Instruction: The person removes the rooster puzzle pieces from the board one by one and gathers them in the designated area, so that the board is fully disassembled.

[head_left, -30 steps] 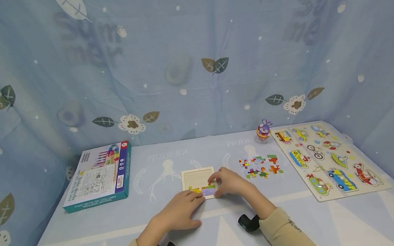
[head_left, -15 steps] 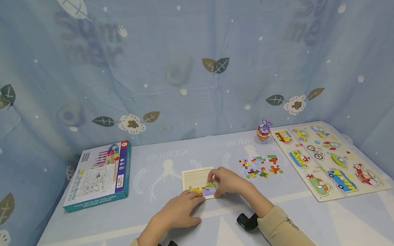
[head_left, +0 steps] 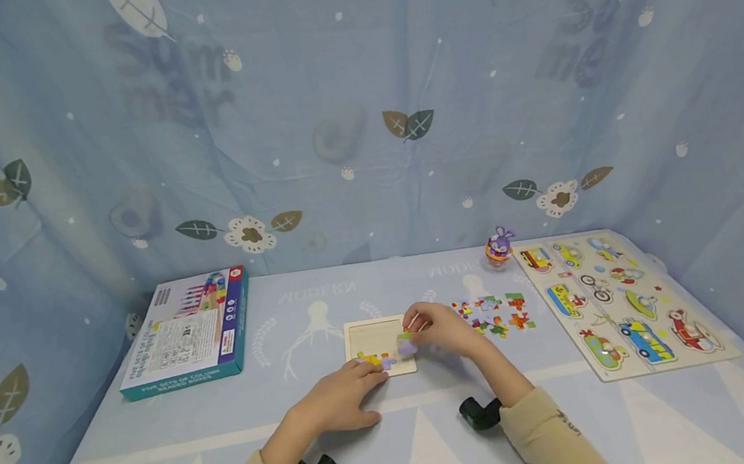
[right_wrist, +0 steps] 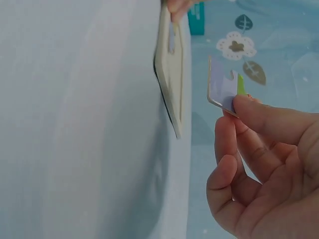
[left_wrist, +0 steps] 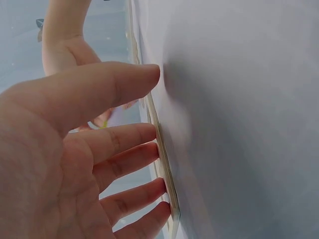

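A purple and green jigsaw puzzle piece (right_wrist: 222,84) is pinched between the thumb and fingers of my right hand (head_left: 443,328). In the head view it hangs over the right edge of a shallow wooden puzzle tray (head_left: 377,325). Yellow and purple jigsaw pieces (head_left: 378,358) lie along the tray's near side, partly hidden by my left fingers. My left hand (head_left: 340,397) rests at the tray's near left corner with its fingers extended. The left wrist view shows those fingertips (left_wrist: 158,185) against the tray's edge, the thumb held apart from them.
Several loose jigsaw pieces (head_left: 492,316) lie right of the tray. Farther right is a wooden vehicle board (head_left: 596,328), with a small purple rabbit toy (head_left: 498,247) behind. A flat box (head_left: 181,335) lies at the left. A patterned curtain (head_left: 356,109) hangs behind the table.
My right hand has lifted the purple and green jigsaw piece out of the tray's near right corner and moved it slightly up and right. The left hand has stayed in place.
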Tool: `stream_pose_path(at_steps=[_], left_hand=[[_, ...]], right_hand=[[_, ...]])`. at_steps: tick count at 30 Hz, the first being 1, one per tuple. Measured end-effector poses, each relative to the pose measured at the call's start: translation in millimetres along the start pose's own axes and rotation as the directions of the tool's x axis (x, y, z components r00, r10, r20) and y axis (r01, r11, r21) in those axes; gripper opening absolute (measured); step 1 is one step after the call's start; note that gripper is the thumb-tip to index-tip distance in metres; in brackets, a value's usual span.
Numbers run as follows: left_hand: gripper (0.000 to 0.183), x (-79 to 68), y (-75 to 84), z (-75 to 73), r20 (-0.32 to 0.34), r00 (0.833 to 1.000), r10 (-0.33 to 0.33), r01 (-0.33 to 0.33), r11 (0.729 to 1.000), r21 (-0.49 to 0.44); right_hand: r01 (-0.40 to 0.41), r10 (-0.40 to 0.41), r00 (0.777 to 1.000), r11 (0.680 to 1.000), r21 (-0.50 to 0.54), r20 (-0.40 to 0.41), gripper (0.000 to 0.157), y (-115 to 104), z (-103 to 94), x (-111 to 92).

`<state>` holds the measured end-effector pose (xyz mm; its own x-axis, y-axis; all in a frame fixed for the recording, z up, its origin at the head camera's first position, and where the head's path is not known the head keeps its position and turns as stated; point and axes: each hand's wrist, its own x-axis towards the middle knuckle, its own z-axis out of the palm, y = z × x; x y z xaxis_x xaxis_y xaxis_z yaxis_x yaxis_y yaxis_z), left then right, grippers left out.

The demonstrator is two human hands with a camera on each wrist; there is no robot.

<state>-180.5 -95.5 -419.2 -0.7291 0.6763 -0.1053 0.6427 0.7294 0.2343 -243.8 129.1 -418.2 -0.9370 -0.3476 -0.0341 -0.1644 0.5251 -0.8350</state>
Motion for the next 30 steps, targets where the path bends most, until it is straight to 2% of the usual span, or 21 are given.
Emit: stream_pose_path(at_steps=[14,17,30], left_hand=[[0.059,0.1,-0.8,2.4,0.002,1.000,-0.004,0.004,1.000,0.025],[0.059,0.0,-0.5,1.6,0.005,1.000,0.000,0.000,1.000,0.026],[0.060,0.3,-0.3,1.3,0.007,1.000,0.002,-0.002,1.000,0.023]], right_hand=[[-0.096,0.101,0.991,0.994,0.057,-0.090,0.018,28,-53.6,-31],[-0.096,0.102,0.990,0.994,0.058,-0.100,0.020,35,-63.4,-38],[-0.147,0.149,0.978,0.989,0.024,-0.146,0.022,60,-89.0,-62]])
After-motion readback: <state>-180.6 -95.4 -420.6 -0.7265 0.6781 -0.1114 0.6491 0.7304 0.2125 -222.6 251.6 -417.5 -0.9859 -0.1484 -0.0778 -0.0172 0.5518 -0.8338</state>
